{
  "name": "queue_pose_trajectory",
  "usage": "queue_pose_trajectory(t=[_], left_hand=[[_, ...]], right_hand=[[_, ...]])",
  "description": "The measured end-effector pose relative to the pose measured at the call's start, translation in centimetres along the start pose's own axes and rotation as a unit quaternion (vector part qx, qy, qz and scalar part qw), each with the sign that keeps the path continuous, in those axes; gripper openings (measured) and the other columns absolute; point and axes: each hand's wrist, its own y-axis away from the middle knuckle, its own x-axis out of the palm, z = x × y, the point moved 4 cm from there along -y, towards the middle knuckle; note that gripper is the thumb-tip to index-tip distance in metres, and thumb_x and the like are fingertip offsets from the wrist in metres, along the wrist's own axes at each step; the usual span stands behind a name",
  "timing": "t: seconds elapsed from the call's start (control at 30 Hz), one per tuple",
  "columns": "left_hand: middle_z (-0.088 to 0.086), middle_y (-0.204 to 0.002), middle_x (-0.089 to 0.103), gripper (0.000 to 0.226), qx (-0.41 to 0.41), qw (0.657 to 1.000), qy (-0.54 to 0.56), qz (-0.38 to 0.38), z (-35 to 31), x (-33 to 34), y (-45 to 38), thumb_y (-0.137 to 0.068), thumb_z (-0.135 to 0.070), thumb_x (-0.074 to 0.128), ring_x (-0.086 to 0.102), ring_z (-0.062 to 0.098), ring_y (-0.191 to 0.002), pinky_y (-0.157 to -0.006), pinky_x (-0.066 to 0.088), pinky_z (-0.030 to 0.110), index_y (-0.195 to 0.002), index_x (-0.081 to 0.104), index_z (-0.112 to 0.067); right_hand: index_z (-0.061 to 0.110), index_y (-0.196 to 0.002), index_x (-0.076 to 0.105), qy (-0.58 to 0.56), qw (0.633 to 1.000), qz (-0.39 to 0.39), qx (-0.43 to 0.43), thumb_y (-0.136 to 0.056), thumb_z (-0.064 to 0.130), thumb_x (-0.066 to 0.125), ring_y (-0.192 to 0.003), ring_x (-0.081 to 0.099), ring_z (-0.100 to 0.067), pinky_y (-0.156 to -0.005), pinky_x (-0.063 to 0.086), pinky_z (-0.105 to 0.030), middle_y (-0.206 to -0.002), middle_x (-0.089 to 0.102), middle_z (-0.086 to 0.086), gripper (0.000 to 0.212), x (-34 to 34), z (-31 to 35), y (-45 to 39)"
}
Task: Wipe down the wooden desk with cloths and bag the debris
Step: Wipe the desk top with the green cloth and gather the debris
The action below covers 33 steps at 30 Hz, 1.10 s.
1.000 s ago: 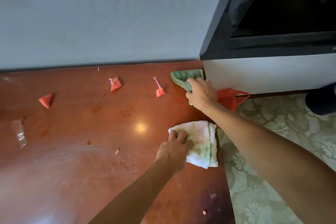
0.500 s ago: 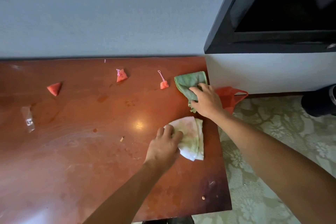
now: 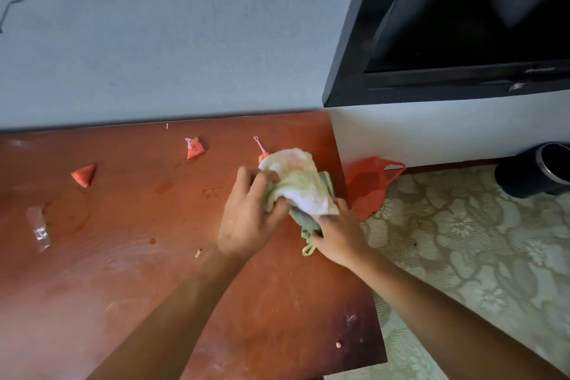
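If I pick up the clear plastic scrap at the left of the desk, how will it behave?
The clear plastic scrap looks thin and crinkled, so it is probably very light and floppy. It lies flat on the wooden desk, so pinching an edge may take care, and a push would likely slide it.

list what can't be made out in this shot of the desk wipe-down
- Head view: the third red triangular piece is mostly hidden behind the stained white cloth.
- The green cloth is largely covered by the white cloth and the right hand.
- The left hand is motion-blurred; its finger positions are unclear.
- The orange plastic bag sits partly behind the wooden desk edge; its contents are unseen.
- The black cylinder is cut off by the right frame edge.
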Motion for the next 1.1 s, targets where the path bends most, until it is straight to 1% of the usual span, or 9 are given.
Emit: queue_pose_trajectory(t=[0.13, 0.23, 0.33, 0.43, 0.5, 0.57, 0.73, 0.87, 1.1], left_hand=[[0.004, -0.119, 0.047, 0.038, 0.037, 0.997, -0.056, 0.029, 0.1, 3.0, -6.7, -0.09, -0.028, 0.069, 0.056, 0.026, -0.095, -0.067, 0.052, 0.038, -0.124, 0.053, -0.02], [0.012, -0.123, 0.051, 0.037, 0.045, 0.993, -0.096, 0.052, 1.0, 6.1, -11.8, -0.095, -0.027, 0.068, 0.055, 0.033, -0.106, -0.072, 0.053, 0.043, -0.127, 0.058, -0.013], [0.012, -0.134, 0.05, 0.038, 0.021, 0.98, -0.151, 0.126, 3.7, 9.9, -15.3, -0.099, -0.021, 0.06, 0.048, 0.034, -0.124, -0.087, 0.052, 0.048, -0.136, 0.056, -0.014], [0.008, -0.146, 0.048, 0.039, 0.023, 0.94, -0.239, 0.241, 6.6, 12.5, -15.3, -0.102, -0.025, 0.055, 0.041, 0.032, -0.139, -0.112, 0.041, 0.05, -0.141, 0.055, -0.018], [0.006, -0.158, 0.04, 0.043, 0.046, 0.926, -0.283, 0.246, 7.5, 12.6, -14.0, -0.103, -0.028, 0.051, 0.032, 0.03, -0.149, -0.122, 0.027, 0.047, -0.146, 0.051, -0.021], [0.009, -0.161, 0.039, 0.045, 0.056, 0.939, -0.271, 0.206, 7.9, 11.6, -12.1, -0.102, -0.024, 0.049, 0.029, 0.031, -0.152, -0.125, 0.023, 0.048, -0.147, 0.051, -0.017], [0.014, -0.136, 0.063, 0.029, 0.055, 0.976, -0.194, 0.077, 9.2, 7.5, -4.3, -0.091, -0.009, 0.066, 0.057, 0.038, -0.13, -0.108, 0.048, 0.051, -0.12, 0.069, -0.01], [0.008, -0.119, 0.069, 0.017, 0.03, 0.974, -0.208, 0.085, 8.7, 4.7, 5.3, -0.091, -0.022, 0.065, 0.065, 0.034, -0.109, -0.089, 0.055, 0.047, -0.102, 0.073, -0.011], [0.013, -0.154, 0.051, 0.056, 0.027, 0.928, -0.312, 0.2, 9.9, 3.3, 15.4, -0.096, -0.036, 0.047, 0.045, 0.034, -0.145, -0.117, 0.041, 0.053, -0.144, 0.058, -0.011]], right_hand=[[0.029, -0.132, 0.063, 0.0, 1.0, -0.008, 0.01, -0.077, 0.039, 0.075, -0.116, 0.053, -0.034, -0.086, 0.055, -0.049, -0.135, 0.057, -0.003, 0.057, 0.6, 0.1, 0.2], [0.031, -0.126, 0.063, -0.018, 0.999, -0.016, 0.028, -0.072, 0.041, 0.076, -0.114, 0.052, -0.031, -0.087, 0.054, -0.048, -0.131, 0.055, 0.0, 0.056, 0.7, 0.2, -0.4], [0.033, -0.12, 0.063, -0.037, 0.998, -0.035, 0.04, -0.068, 0.042, 0.072, -0.11, 0.05, -0.029, -0.088, 0.051, -0.048, -0.125, 0.052, 0.002, 0.053, 0.6, 0.0, -1.0], [0.033, -0.123, 0.059, -0.045, 0.996, -0.062, 0.051, -0.069, 0.05, 0.06, -0.114, 0.048, -0.03, -0.095, 0.048, -0.048, -0.13, 0.049, -0.003, 0.057, 0.6, -0.2, -1.1], [0.03, -0.135, 0.055, -0.046, 0.994, -0.086, 0.056, -0.073, 0.057, 0.056, -0.121, 0.046, -0.033, -0.101, 0.045, -0.051, -0.138, 0.047, -0.009, 0.067, 0.6, 0.0, -1.4], [0.03, -0.146, 0.05, -0.048, 0.991, -0.096, 0.076, -0.078, 0.068, 0.051, -0.128, 0.043, -0.037, -0.105, 0.042, -0.054, -0.147, 0.043, -0.015, 0.078, 0.9, 0.5, -2.0], [0.03, -0.157, 0.037, 0.006, 0.99, -0.093, 0.103, -0.087, 0.077, 0.045, -0.138, 0.035, -0.047, -0.109, 0.04, -0.056, -0.162, 0.026, -0.026, 0.084, 2.2, 1.0, -3.8], [0.034, -0.153, 0.044, 0.029, 0.987, -0.134, 0.089, -0.093, 0.066, 0.05, -0.123, 0.044, -0.045, -0.098, 0.045, -0.052, -0.158, 0.033, -0.025, 0.068, 2.2, -0.4, -4.8], [0.03, -0.138, 0.059, -0.042, 0.979, -0.161, 0.121, -0.088, 0.049, 0.065, -0.106, 0.055, -0.04, -0.08, 0.058, -0.05, -0.138, 0.045, -0.016, 0.054, 2.3, 0.6, -4.6]])
